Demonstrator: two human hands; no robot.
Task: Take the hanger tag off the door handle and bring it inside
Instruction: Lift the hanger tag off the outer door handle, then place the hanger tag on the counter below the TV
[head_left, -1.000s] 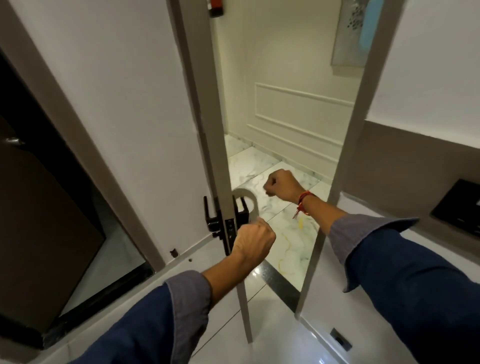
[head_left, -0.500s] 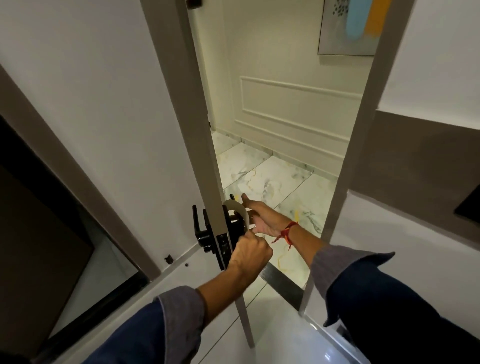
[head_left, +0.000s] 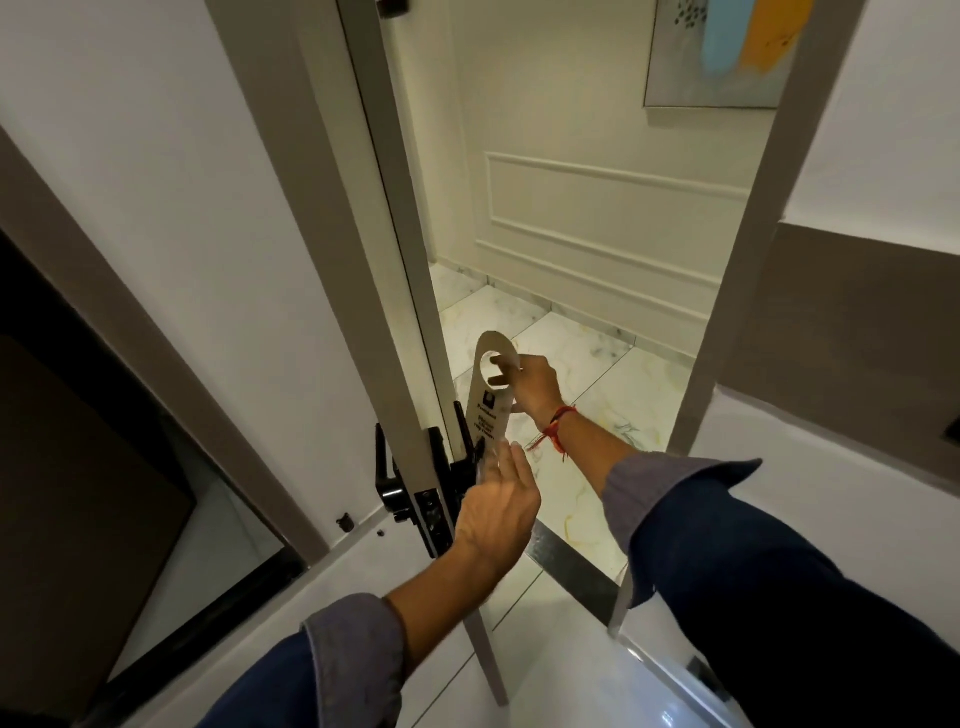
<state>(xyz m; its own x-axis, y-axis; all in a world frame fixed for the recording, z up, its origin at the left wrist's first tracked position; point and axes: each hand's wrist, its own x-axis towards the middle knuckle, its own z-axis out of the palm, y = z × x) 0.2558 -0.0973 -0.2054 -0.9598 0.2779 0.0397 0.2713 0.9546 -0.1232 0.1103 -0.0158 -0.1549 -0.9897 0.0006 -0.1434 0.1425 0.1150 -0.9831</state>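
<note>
A beige hanger tag (head_left: 487, 415) with a round hole at its top is lifted clear above the black outer door handle (head_left: 464, 457). My right hand (head_left: 532, 387) pinches the tag near the hole, one finger showing through it. My left hand (head_left: 496, 512) hovers by the tag's lower end with fingers spread and blurred; I cannot tell whether it touches the tag. A second black handle (head_left: 387, 480) sits on the inner side of the door (head_left: 395, 260), which stands ajar, edge toward me.
The door frame post (head_left: 727, 312) rises on the right. Beyond the gap lies a marble-tiled corridor floor (head_left: 587, 374), a panelled wall and a painting (head_left: 722, 52). A metal threshold strip (head_left: 571, 566) crosses the floor. A dark opening (head_left: 78, 467) is at the left.
My right hand went from a fist in the corridor to the tag and lifted it up off the outer handle. My left hand let go of the handle and opened.
</note>
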